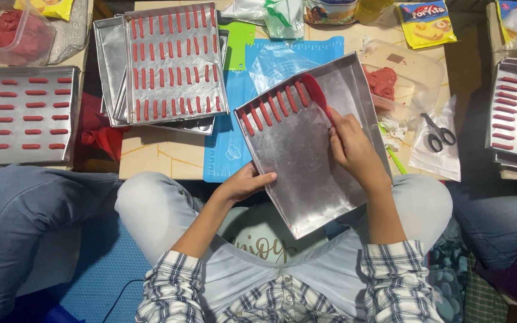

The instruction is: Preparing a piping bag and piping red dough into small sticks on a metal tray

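Right hand (pixel 348 143) pinches red piping bag (pixel 318 96); left hand (pixel 243 182) steadies tilted tray (pixel 306 179).

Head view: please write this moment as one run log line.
left hand: steadies metal tray | right hand: holds red piping bag | red strips: one row

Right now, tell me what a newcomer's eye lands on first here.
The tilted metal tray on the person's lap, with a row of red dough sticks along its top edge. The right hand lays another red piece there; the left hand steadies the tray's edge.
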